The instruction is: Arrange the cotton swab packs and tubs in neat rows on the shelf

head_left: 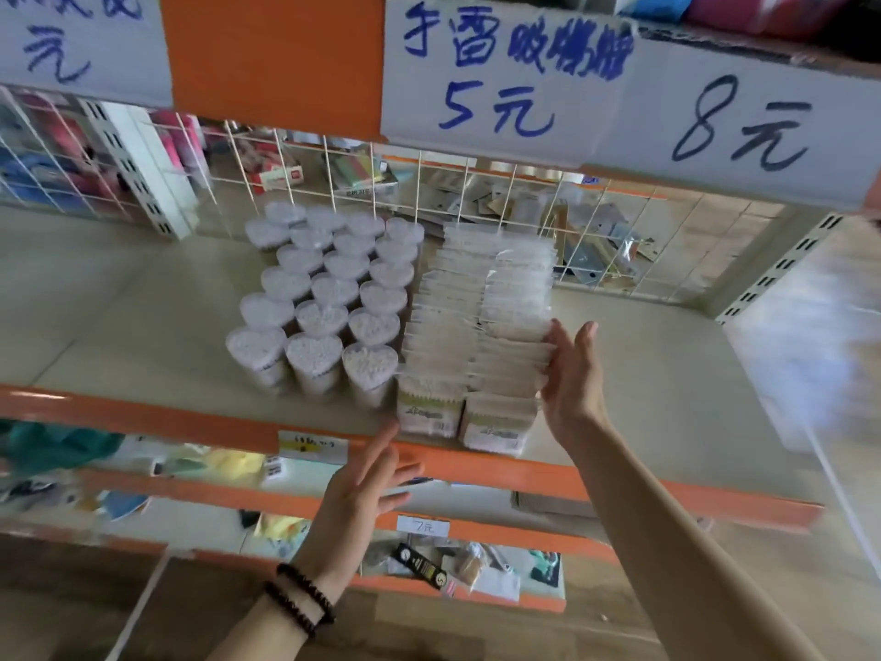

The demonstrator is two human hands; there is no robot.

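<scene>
Heart-shaped clear tubs point(329, 298) are stood in three rows; flat swab packs point(481, 326) are lined beside the right hand point(569, 374).

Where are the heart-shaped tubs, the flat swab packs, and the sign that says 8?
heart-shaped tubs point(317, 353): head view, lid of a front-row tub.
flat swab packs point(476, 326): head view, middle of the stacked rows.
8 sign point(743, 121): head view, between the handwritten characters.

Shop shelving unit: a pale shelf board point(143, 298) carrying an orange front rail point(619, 479). A white wire grid point(476, 193) is standing along the far edge, with slotted white uprights point(138, 174) at the far corners. Handwritten paper price signs point(500, 73) are hanging from the orange rail above. Lower shelves point(200, 469) are holding mixed goods. Even daylight is falling across everything.
</scene>
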